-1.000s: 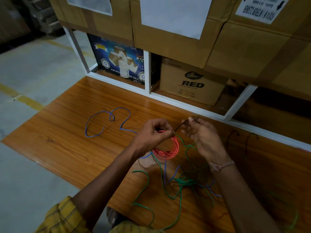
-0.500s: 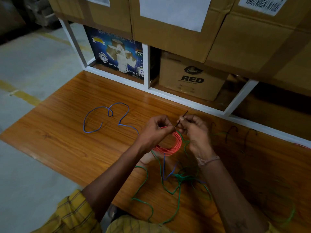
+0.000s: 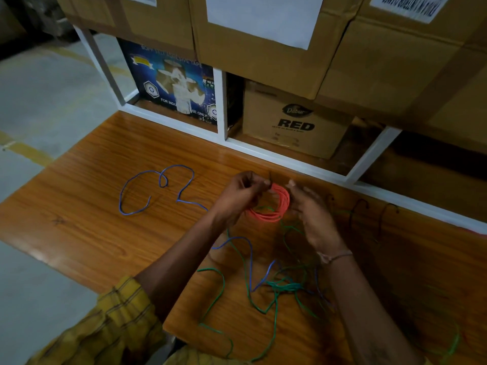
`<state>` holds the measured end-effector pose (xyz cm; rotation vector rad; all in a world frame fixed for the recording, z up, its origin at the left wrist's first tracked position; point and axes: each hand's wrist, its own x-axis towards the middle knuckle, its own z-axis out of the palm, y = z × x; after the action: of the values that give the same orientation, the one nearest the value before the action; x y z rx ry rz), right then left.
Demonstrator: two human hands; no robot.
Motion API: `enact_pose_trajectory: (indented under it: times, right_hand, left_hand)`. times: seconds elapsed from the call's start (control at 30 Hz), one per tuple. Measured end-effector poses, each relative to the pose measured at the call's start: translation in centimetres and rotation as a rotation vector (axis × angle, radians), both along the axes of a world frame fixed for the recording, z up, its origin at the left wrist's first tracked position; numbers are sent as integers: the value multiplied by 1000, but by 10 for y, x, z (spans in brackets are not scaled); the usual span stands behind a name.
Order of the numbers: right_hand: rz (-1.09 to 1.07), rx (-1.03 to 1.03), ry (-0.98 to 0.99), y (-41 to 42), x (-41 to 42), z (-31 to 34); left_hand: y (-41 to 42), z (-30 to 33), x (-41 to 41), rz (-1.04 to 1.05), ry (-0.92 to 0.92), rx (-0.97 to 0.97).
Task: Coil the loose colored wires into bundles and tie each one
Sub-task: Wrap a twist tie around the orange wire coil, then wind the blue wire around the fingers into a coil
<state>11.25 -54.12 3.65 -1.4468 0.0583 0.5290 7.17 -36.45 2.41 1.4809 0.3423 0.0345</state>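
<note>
L arm: yellow plaid sleeve point(image 3: 116, 320) w/ thin dark lines, pushed up past elbow, forearm bare | R arm: bare, thin thread band point(image 3: 334, 257) w/ small knot at wrist | lap: same yellow fabric at bottom edge

1. We see both forearms reaching up from the bottom edge toward twelve o'clock, converging.
2. Our left hand point(image 3: 237, 196) has its fingers curled, tips pinched together at its two o'clock side.
3. Our right hand point(image 3: 313, 214) is raised at the left hand's three o'clock, fingers blurred, loosely bent; a thread band circles the wrist.
</note>
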Motion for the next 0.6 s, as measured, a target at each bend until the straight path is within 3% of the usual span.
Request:
enact_pose_trajectory:
  times: [0.17, 0.3, 0.43, 0.6]
  right_hand:
    - [7, -200, -187, 0, 19, -19]
    - [-111, -319, -260, 5, 61, -37]
    - [-92, -392, -108, 9, 100, -59]
    - [-127, -263, 35, 7, 101, -71]
  left_hand:
    - [9, -6, 36, -45, 57, -33]
    - [15, -14, 70, -68, 29, 100]
    - [19, -32, 83, -11, 90, 334]
    - [23, -55, 65, -69, 121, 458]
